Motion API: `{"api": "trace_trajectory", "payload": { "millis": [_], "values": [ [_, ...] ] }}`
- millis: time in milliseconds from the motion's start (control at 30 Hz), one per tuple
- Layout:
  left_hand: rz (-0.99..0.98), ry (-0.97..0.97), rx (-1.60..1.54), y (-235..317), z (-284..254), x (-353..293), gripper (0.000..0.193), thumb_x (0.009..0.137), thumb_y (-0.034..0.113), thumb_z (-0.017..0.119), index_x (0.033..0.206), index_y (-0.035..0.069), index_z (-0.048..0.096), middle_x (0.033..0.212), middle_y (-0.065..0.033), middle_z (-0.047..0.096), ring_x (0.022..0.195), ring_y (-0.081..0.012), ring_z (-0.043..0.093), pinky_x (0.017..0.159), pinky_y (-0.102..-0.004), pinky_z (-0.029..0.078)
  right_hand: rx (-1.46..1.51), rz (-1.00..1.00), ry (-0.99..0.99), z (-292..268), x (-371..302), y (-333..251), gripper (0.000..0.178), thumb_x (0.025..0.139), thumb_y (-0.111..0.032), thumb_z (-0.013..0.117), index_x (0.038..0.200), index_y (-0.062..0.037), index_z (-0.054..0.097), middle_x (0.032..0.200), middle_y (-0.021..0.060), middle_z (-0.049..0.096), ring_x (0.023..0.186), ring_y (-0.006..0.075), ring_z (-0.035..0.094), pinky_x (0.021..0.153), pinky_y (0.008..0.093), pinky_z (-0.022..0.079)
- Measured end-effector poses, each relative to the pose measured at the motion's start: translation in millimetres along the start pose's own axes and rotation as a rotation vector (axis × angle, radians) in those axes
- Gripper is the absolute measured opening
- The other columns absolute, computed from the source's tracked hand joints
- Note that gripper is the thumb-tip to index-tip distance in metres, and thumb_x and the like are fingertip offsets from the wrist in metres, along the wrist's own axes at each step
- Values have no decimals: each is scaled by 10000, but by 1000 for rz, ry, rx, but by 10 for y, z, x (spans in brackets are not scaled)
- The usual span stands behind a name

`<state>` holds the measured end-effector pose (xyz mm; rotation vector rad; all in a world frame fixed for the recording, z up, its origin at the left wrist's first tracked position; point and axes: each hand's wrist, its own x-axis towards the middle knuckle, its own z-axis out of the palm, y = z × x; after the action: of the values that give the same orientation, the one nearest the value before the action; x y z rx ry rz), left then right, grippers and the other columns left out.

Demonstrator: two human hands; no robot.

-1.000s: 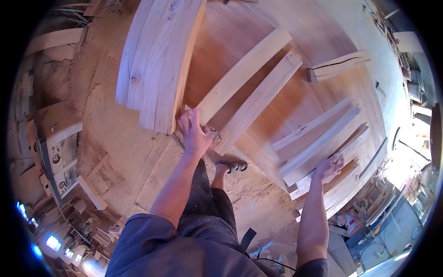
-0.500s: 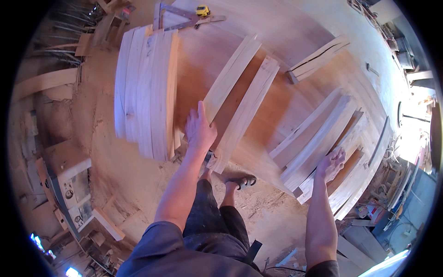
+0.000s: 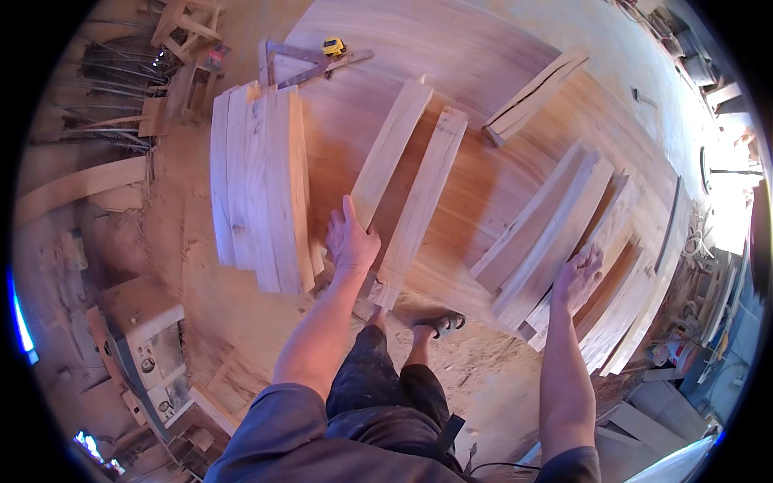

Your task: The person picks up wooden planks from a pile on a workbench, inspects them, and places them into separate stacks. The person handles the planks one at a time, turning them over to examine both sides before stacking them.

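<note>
My left hand is closed on the near end of a pale wooden board, its thumb laid along the wood. A second wooden board lies beside it, roughly parallel, with a gap between. Over at the right, my right hand is held at a group of curved boards with its fingers loosely curled; nothing shows in it. Whether it touches the wood beneath I cannot tell. To the left stands a tight row of pale boards side by side.
A broad wooden panel bears the boards. On it are a yellow tape measure, a triangular frame square and a cracked wood block. Sawdust covers the floor. Thin rods and a dusty machine are on the left.
The view has shifted slightly, so the boards and panel sit a little differently in the picture. My left hand keeps its hold on the board; my right hand stays by the curved boards.
</note>
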<state>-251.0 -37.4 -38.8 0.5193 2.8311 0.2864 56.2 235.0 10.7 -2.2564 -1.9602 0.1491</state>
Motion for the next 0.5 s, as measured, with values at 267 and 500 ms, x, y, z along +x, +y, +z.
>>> {"api": "trace_trajectory", "payload": {
  "millis": [267, 500],
  "values": [
    [21, 27, 18, -3, 18, -8, 897, 786, 214, 805, 1538, 88, 332, 1200, -219, 544, 1153, -419, 554, 938, -532, 483, -9, -7, -14, -66, -10, -42, 503, 1043, -350, 429, 1518, -191, 379, 1202, 217, 594, 1104, 377, 620, 884, 499, 526],
    [4, 22, 29, 32, 13, -6, 912, 770, 210, 805, 1536, 81, 327, 1188, -223, 547, 1131, -422, 560, 925, -538, 488, 20, 33, -29, -14, 13, 4, 511, 1062, -424, 413, 1524, -207, 387, 1251, 241, 568, 1142, 429, 615, 955, 521, 496]
  ]
}}
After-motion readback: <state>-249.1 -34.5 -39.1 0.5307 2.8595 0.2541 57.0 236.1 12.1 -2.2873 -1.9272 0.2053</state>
